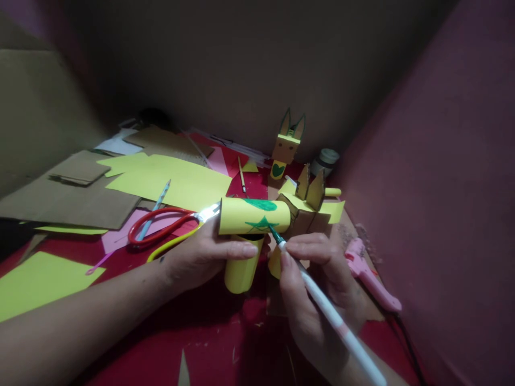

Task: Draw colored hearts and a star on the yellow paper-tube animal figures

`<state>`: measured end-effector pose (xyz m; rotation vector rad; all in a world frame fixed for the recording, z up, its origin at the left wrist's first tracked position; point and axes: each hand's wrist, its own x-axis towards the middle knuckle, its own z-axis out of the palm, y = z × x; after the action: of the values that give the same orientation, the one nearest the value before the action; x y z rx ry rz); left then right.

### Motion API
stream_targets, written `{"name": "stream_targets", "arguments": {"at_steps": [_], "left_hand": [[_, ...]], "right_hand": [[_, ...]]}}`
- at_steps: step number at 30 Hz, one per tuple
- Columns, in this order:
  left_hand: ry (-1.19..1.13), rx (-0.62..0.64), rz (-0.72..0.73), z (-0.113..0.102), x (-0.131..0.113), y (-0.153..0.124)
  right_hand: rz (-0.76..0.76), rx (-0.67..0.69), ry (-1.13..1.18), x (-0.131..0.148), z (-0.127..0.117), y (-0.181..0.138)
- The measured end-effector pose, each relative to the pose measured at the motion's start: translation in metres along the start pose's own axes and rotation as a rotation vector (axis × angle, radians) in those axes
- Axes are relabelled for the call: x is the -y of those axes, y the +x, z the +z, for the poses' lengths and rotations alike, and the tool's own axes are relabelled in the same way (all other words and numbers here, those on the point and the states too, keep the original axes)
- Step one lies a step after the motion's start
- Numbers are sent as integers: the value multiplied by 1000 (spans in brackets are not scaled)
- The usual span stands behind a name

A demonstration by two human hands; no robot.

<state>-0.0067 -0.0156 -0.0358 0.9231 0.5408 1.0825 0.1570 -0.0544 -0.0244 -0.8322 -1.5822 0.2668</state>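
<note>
My left hand [209, 252] grips a yellow paper tube figure [235, 217], whose body lies sideways with another yellow tube [239, 273] pointing down below it. Green shapes are coloured on the upper tube, one rounded and one pointed. At its right end is a brown cardboard head [306, 214] with two upright ears. In my right hand [322, 284] is a white marker [333, 316], its green tip touching the pointed green shape. Part of the figure is hidden behind my fingers.
Red-and-yellow scissors [161, 230] and a blue pencil [155, 209] lie left, near yellow paper [173, 179] and cardboard [72, 198]. A similar figure [285, 147] stands behind, beside a jar [326, 160]. A pink glue gun [372, 276] with a cord lies right, near the pink wall.
</note>
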Motion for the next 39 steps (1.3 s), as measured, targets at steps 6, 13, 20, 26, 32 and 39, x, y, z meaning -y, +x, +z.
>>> {"name": "stream_targets", "arguments": {"at_steps": [6,13,20,26,32,39], "left_hand": [[8,13,7,-1,1,1],[-2,12,16,-2,1,2],[13,16,12,-2,1,1],[-8,17,1,0,0,0],[-18,31,8,0,-1,1],[-29,47,-2,0,-1,2]], "right_hand": [[-30,-10,1,-1,1,-2],[-45,22,-10,1,1,-4],[-19,-20,-28,1,-1,-1],[-45,11,-48,2,0,-2],[-42,-5,-43,2,0,-2],[26,-39,-22,1,0,-2]]}}
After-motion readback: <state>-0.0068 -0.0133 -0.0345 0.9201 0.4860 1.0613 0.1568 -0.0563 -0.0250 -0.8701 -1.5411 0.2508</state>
